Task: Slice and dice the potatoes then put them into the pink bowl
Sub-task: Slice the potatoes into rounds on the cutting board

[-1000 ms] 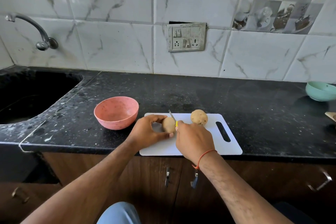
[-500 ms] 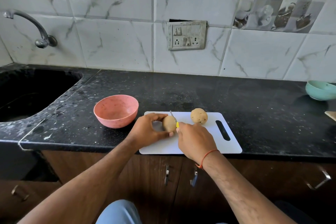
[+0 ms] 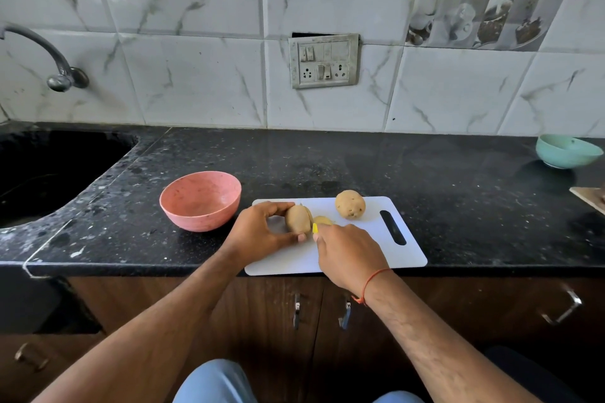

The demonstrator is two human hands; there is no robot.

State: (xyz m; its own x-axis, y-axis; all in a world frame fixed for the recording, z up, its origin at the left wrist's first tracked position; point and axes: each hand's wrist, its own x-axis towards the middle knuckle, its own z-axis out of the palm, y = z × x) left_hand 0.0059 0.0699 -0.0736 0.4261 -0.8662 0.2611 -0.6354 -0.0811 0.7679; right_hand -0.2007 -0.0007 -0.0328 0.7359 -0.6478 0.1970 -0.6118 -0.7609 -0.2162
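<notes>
Your left hand (image 3: pixel 258 232) grips the potato (image 3: pixel 297 218) near the board's (image 3: pixel 406 258) left edge; your right hand (image 3: pixel 348 255) holds the knife (image 3: pixel 315 228), blade mostly hidden. A slice (image 3: pixel 322 221) has now fallen off.

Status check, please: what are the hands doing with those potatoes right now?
Left hand grips cut potato. Right hand holds knife. Pink bowl empty. Nothing obstructing.

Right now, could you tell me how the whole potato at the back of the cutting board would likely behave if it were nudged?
The whole potato looks rounded and uncut, so it would probably roll or wobble rather than slide. It rests free on the smooth white cutting board, with no hand on it, so little seems to check it. It looks solid, so probably firm, unlikely to squash.
</notes>
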